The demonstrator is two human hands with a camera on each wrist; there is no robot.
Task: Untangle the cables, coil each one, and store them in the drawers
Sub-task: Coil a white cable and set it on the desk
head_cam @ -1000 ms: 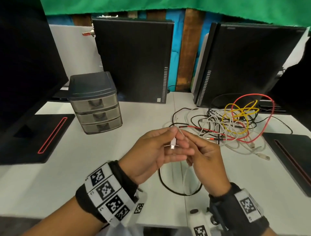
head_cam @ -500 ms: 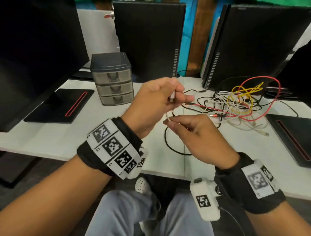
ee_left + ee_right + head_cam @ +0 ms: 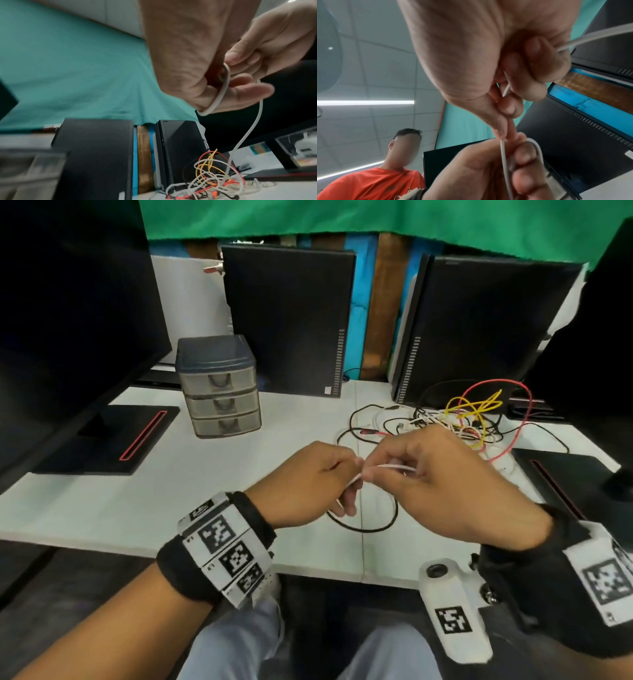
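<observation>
above the near table edge, the left hand and right hand meet, both pinching the white cable, its held stretch running left-right between them. farther right lies the cable tangle; far left, the drawers.

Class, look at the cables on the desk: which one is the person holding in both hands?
The white cable: left hand and right hand both pinch it; the red cable, yellow cable and black cable lie untouched.
</observation>
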